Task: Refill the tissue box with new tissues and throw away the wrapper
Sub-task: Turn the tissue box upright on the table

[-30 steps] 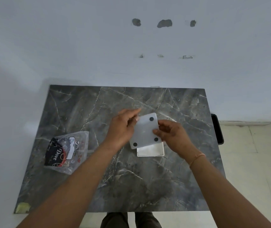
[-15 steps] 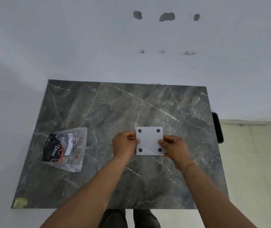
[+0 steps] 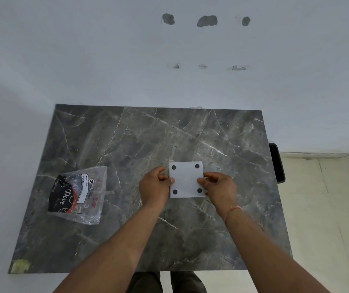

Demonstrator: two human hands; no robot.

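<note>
Dark grey marble-patterned tabletop [image 3: 127, 144] stands against a white wall. White square plastic tissue box [image 3: 186, 179], four black round feet facing up, rests right of tabletop centre. Left hand [image 3: 154, 187] pinches its left edge; right hand [image 3: 219, 187] pinches its right edge. Clear crinkled plastic wrapper [image 3: 78, 195] lies well left of the box.

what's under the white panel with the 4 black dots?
The white panel hides it: no box body or tissues show beneath, only table around its edges. Left hand and right hand pinch its side edges. The wrapper lies apart, on the left.
</note>
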